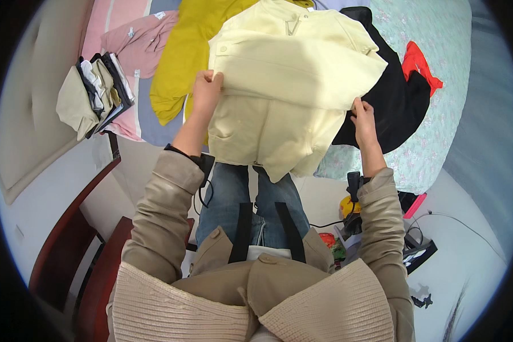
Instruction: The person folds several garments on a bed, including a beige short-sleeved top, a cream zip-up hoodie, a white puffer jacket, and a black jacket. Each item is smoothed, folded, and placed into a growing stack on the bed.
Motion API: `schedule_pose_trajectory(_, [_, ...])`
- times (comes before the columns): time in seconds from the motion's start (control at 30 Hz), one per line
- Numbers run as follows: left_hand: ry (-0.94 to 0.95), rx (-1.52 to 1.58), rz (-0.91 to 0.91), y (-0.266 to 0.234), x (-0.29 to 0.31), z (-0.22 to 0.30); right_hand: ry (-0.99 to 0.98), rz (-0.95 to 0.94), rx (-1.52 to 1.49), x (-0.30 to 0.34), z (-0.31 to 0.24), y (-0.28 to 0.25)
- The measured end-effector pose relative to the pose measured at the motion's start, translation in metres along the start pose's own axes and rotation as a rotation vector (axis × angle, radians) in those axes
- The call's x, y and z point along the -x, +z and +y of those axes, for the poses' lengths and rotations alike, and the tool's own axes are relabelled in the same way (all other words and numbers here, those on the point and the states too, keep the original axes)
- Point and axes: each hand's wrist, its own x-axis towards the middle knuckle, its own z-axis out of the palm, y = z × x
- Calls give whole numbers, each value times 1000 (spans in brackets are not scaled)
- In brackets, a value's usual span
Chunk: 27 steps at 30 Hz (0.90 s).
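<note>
A cream jacket [268,122] lies spread on the bed, its hem hanging over the near edge toward my legs. One sleeve is laid across its front, with the buttoned cuff at the left. My left hand [207,91] pinches the cloth by the cuff's lower corner at the jacket's left side. On the right, the fingers of my right hand [363,117] close on the sleeve's lower edge near the shoulder end. The collar, with a metal clasp, points to the far side.
Mustard-yellow clothing [182,62] lies left of the jacket, and a black garment [390,97] partly under its right. Further right is a red cloth [419,65]. A stack of folded clothes [100,94] sits at the bed's left edge beside the padded headboard [37,97]. Dark red wooden furniture [68,253] stands lower left.
</note>
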Motion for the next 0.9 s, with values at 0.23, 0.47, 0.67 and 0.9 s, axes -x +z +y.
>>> schedule_pose_trajectory(0.23, [714, -305, -368, 45, 42, 1, 51, -358, -290, 10, -1, 6])
schedule_pose_trajectory(0.47, [546, -418, -571, 70, 44, -7, -214, -228, -359, 84, -59, 26])
schedule_pose_trajectory(0.67, [3, 225, -836, 42, 17, -10, -422, -285, 412, 155, -114, 108])
schedule_pose_trajectory(0.9, [-443, 849, -676, -32, -4, -28, -667, -577, 606, 164, -67, 250])
